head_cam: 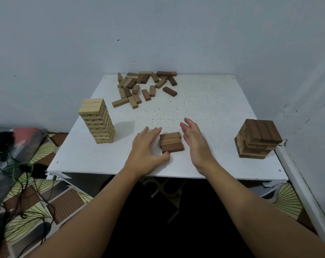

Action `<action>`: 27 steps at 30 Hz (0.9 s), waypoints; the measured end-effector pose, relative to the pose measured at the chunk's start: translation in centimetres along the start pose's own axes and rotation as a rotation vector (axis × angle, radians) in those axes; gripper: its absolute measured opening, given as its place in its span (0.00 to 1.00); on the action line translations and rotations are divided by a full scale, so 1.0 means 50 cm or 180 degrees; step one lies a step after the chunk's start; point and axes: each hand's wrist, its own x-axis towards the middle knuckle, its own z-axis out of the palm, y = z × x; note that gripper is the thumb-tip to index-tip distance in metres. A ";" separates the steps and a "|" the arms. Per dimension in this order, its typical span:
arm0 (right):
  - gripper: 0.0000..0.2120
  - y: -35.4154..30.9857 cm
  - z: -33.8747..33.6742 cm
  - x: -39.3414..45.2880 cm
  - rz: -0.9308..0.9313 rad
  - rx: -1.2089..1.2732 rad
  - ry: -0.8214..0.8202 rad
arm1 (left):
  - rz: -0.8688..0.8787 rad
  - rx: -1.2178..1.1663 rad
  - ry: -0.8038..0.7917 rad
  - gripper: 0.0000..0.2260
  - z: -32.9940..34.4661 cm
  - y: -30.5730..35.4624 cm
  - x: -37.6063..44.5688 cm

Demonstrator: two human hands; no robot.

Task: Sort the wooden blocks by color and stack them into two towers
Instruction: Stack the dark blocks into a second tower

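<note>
I am holding both hands open, left hand [146, 146] touching and right hand [196, 140] just beside the three brown blocks [171, 142] lying crosswise between them.

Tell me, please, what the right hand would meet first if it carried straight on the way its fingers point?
Probably nothing soon: the right hand points past the three brown blocks over bare table, perhaps toward the loose pile; depth unclear.

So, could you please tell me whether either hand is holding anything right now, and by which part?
Nothing is held. The left hand and right hand flank the three brown blocks, fingers straight; only the left thumb seems to touch the near corner.
</note>
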 end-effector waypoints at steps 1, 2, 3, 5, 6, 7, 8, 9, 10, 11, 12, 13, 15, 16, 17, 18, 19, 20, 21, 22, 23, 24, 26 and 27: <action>0.31 0.001 0.000 0.000 -0.0008 -0.0014 0.0004 | -0.0012 0.0007 0.0090 0.38 0.000 0.001 -0.002; 0.31 0.001 0.001 0.000 -0.0015 -0.0024 0.0006 | -0.0021 0.0037 0.0166 0.37 -0.001 0.002 -0.004; 0.31 0.002 0.002 0.001 -0.0025 -0.0027 0.0009 | -0.0040 0.0052 0.0210 0.36 -0.003 0.002 -0.005; 0.31 0.005 0.002 0.001 -0.0037 -0.0017 0.0022 | -0.0094 -0.0021 0.0236 0.34 -0.006 0.005 -0.004; 0.30 0.007 0.002 0.001 -0.0040 -0.0011 0.0020 | -0.0097 -0.0067 0.0239 0.34 -0.007 0.005 -0.003; 0.30 0.008 0.002 0.002 -0.0042 -0.0013 0.0015 | -0.0080 -0.0105 0.0239 0.33 -0.007 0.005 -0.002; 0.29 0.010 0.003 0.002 -0.0044 -0.0021 0.0013 | -0.0056 -0.0140 0.0234 0.32 -0.007 0.004 -0.002; 0.29 0.011 0.004 0.004 -0.0046 -0.0035 0.0023 | -0.0035 -0.0177 0.0230 0.32 -0.006 0.003 -0.001; 0.29 0.013 0.005 0.005 -0.0050 -0.0051 0.0041 | -0.0024 -0.0209 0.0230 0.32 -0.006 0.001 0.000; 0.29 0.015 0.005 0.006 -0.0054 -0.0061 0.0060 | -0.0017 -0.0225 0.0237 0.32 -0.005 0.000 0.000; 0.28 0.016 0.006 0.007 -0.0058 -0.0066 0.0071 | -0.0015 -0.0228 0.0247 0.32 -0.005 -0.001 0.000; 0.28 0.018 0.006 0.008 -0.0061 -0.0068 0.0078 | -0.0012 -0.0220 0.0252 0.32 -0.004 -0.001 0.001; 0.27 0.019 0.006 0.008 -0.0060 -0.0074 0.0087 | 0.0000 -0.0192 0.0250 0.32 -0.004 -0.002 0.002; 0.26 0.019 0.006 0.008 -0.0054 -0.0072 0.0089 | 0.0010 -0.0179 0.0256 0.31 -0.003 -0.003 0.002; 0.25 0.018 0.006 0.008 -0.0049 -0.0069 0.0092 | 0.0021 -0.0172 0.0270 0.31 -0.002 -0.004 0.003; 0.24 0.018 0.006 0.007 -0.0044 -0.0064 0.0091 | 0.0026 -0.0170 0.0289 0.30 -0.001 -0.006 0.003; 0.23 0.018 0.006 0.007 -0.0039 -0.0062 0.0091 | 0.0024 -0.0169 0.0310 0.30 -0.001 -0.007 0.003; 0.23 0.019 0.006 0.006 -0.0039 -0.0070 0.0088 | 0.0016 -0.0164 0.0328 0.30 0.000 -0.007 0.002; 0.24 0.019 0.007 0.005 -0.0045 -0.0094 0.0087 | 0.0012 -0.0150 0.0343 0.30 0.000 -0.007 0.002; 0.24 0.020 0.008 0.004 -0.0057 -0.0132 0.0082 | 0.0016 -0.0132 0.0353 0.30 -0.001 -0.006 0.003; 0.25 0.020 0.009 0.003 -0.0066 -0.0169 0.0080 | 0.0022 -0.0118 0.0357 0.30 -0.001 -0.006 0.003; 0.25 0.020 0.009 0.003 -0.0068 -0.0192 0.0082 | 0.0024 -0.0115 0.0357 0.29 -0.001 -0.005 0.003; 0.24 0.020 0.009 0.003 -0.0056 -0.0191 0.0099 | 0.0016 -0.0124 0.0354 0.29 -0.001 -0.005 0.003; 0.23 0.019 0.008 0.003 -0.0041 -0.0182 0.0108 | 0.0018 -0.0125 0.0355 0.30 -0.001 -0.005 0.002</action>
